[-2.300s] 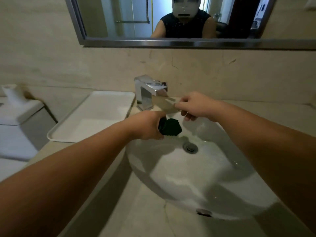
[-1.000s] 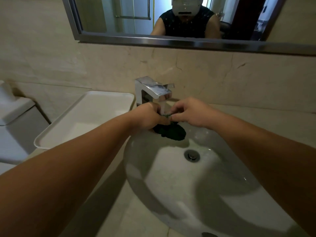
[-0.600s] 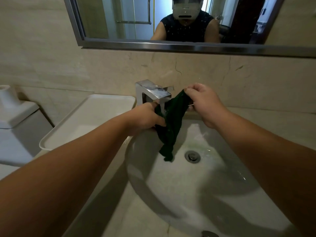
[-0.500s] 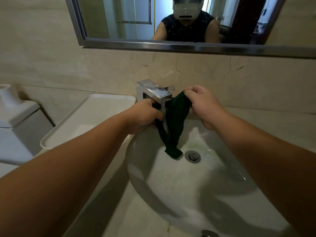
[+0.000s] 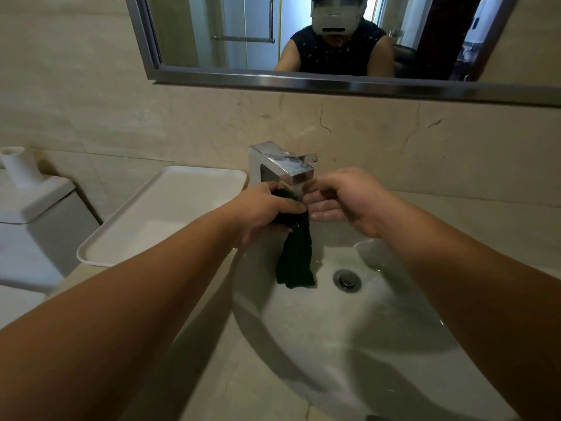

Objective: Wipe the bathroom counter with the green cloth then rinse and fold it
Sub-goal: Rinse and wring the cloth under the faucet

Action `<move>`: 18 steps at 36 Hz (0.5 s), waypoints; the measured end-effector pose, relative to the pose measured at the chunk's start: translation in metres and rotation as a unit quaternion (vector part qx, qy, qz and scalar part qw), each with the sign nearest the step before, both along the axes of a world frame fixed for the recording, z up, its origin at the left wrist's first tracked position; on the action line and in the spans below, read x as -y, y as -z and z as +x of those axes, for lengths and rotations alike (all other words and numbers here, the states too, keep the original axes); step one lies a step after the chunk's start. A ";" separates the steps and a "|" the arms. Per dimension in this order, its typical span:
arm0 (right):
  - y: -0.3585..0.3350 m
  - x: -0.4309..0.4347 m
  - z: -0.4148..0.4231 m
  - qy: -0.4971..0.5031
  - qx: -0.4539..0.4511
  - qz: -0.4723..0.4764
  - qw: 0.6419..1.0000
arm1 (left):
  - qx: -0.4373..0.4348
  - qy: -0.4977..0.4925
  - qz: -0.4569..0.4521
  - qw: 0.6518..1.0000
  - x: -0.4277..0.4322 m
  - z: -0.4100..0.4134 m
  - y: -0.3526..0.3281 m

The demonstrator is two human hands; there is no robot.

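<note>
Currently both hands are over the back of the white sink basin (image 5: 379, 344), just under the chrome faucet (image 5: 280, 167) spout. L hand (image 5: 265, 209) grips the green cloth (image 5: 296, 262) in a fist: the top of the cloth is bunched inside the curled fingers, and the rest hangs down as 1 dark, twisted strip w/ its lower end at the basin wall, just left of the drain (image 5: 347, 279). R hand (image 5: 344, 199) is just beside it, fingers loosely curled, fingertips right up near the L thumb and the top of the cloth. Can't tell if the R hand pinches the cloth or only comes close; that spot is blurred. Basin surface looks wet around the drain. White tray (image 5: 158, 220) sits on the beige stone counter (image 5: 491, 229) left of the faucet, apart from the cloth. Mirror (image 5: 349, 86) frame runs along the wall above, showing a person in a dark sleeveless top.
</note>
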State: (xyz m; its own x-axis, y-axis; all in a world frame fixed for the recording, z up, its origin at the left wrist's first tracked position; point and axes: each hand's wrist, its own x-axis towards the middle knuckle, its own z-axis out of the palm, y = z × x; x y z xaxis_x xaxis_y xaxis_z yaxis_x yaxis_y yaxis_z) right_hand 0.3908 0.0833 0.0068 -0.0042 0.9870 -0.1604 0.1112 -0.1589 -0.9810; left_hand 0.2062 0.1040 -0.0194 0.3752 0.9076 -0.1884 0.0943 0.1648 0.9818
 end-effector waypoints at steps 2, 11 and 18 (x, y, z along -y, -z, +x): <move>-0.005 -0.010 0.005 0.072 0.012 0.035 0.997 | 0.009 -0.015 0.009 1.000 0.000 0.002 0.001; -0.018 -0.029 -0.010 0.086 -0.024 0.047 0.995 | 0.072 -0.002 -0.022 0.997 0.010 0.011 0.000; -0.014 -0.011 0.007 0.042 -0.027 0.038 0.998 | 0.090 -0.031 -0.084 0.992 0.019 0.022 0.005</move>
